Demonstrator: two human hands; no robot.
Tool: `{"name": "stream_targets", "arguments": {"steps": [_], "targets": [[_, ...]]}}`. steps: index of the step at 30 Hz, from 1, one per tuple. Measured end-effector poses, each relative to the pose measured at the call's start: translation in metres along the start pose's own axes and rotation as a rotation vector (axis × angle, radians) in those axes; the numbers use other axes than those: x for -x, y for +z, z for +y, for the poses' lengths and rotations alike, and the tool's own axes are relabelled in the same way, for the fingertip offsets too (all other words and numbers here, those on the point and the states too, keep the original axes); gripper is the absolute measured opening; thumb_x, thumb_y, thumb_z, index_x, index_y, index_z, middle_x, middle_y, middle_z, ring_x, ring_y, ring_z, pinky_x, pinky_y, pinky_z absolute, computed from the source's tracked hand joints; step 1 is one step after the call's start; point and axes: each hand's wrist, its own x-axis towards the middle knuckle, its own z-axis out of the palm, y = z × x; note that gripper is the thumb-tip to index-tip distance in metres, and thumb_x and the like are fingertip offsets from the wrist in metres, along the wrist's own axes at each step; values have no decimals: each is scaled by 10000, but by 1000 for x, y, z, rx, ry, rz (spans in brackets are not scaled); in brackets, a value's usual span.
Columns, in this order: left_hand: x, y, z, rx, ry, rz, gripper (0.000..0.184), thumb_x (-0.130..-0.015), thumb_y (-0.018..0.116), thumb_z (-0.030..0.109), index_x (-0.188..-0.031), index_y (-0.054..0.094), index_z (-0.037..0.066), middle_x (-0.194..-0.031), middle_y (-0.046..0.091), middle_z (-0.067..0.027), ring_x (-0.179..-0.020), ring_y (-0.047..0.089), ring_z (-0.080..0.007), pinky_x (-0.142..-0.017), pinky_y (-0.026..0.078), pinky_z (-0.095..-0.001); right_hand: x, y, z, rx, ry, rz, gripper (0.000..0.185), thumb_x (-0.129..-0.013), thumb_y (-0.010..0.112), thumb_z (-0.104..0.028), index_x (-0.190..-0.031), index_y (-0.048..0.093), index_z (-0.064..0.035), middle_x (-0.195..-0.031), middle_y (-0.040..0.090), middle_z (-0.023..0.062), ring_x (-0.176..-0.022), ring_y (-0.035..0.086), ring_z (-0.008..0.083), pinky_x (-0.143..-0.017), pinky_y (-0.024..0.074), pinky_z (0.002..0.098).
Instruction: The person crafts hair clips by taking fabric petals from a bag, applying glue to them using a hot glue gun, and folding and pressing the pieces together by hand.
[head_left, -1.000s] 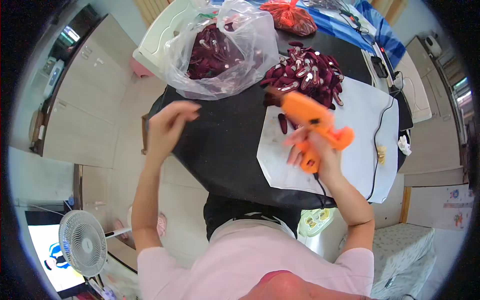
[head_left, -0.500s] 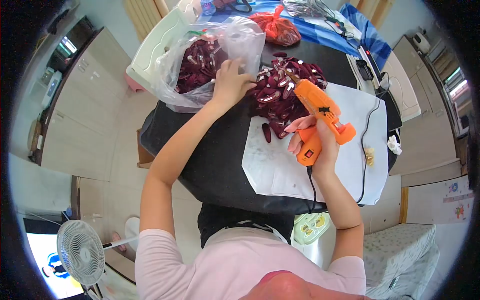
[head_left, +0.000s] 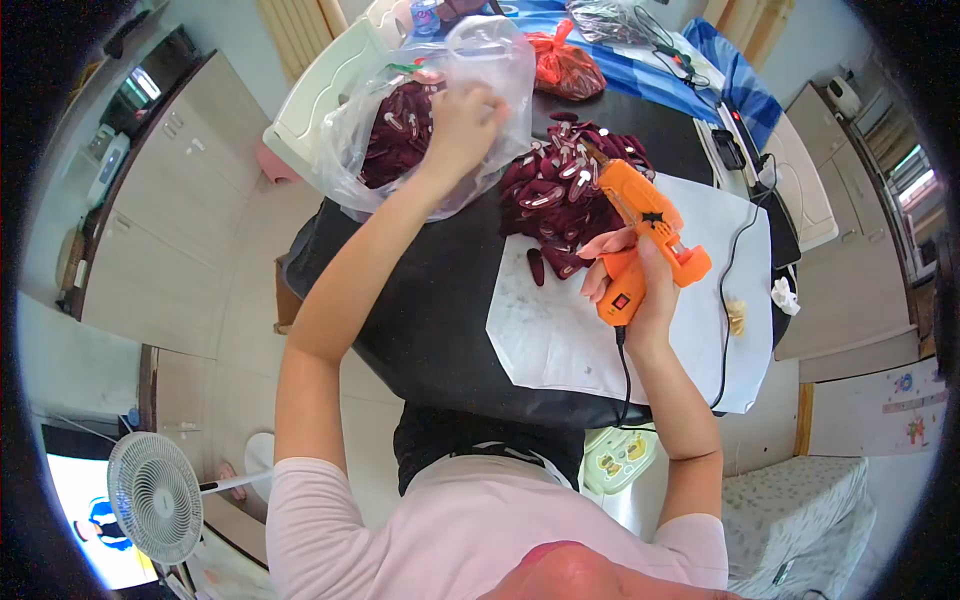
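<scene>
In my right hand is an orange hot glue gun, its nozzle pointing up and left over a pile of maroon snap hair clips that show metal parts. My fingers wrap its handle. At the mouth of a clear plastic bag, my left hand reaches in over more maroon clips. Motion smears its fingers, so I cannot tell if they hold anything. One single clip lies apart at the pile's lower left, on a white sheet.
The black table carries the sheet and bag. A red plastic bag sits at the back, near a blue striped cloth. The glue gun's cord hangs over the front edge. A power strip lies at the right.
My left hand has moved up and slightly left, from the bag's near right edge to over its opening. My right hand and the glue gun have barely moved.
</scene>
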Motion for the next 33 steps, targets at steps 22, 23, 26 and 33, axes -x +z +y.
{"name": "stream_targets", "arguments": {"steps": [22, 23, 26, 33], "targets": [[372, -333, -121, -654, -826, -136, 240, -902, 561, 121, -1131, 511, 67, -952, 588, -155, -794, 578, -203, -690, 461, -332, -8, -17, -19, -79, -189, 116, 396, -949, 411, -370, -905, 533, 4, -858, 637, 221, -520, 572, 181, -474, 443, 267], [416, -332, -114, -1115, -691, -441, 472, -861, 613, 117, -1309, 466, 89, -1114, 588, -219, -906, 618, -264, -747, 489, -381, -9, -19, -20, -74, -206, 136, 403, -951, 416, -369, -910, 537, 13, -865, 640, 224, -530, 577, 180, -488, 454, 274], [420, -300, -21, -1199, -621, -1181, 806, -749, 757, 177, -1425, 322, 115, -1318, 437, -271, -1138, 528, -353, -787, 471, -448, -14, -20, -19, -62, -215, 211, 398, -949, 430, -352, -896, 553, 24, -851, 656, 199, -545, 578, 167, -512, 453, 271], [302, -229, 31, 217, -911, -178, 325, -955, 518, 316, -755, 585, 69, -552, 509, -21, -402, 424, -120, -415, 312, -268, -21, -20, -10, -79, -190, 226, 366, -945, 443, -327, -895, 564, 14, -846, 663, 186, -558, 583, 162, -516, 447, 262]]}}
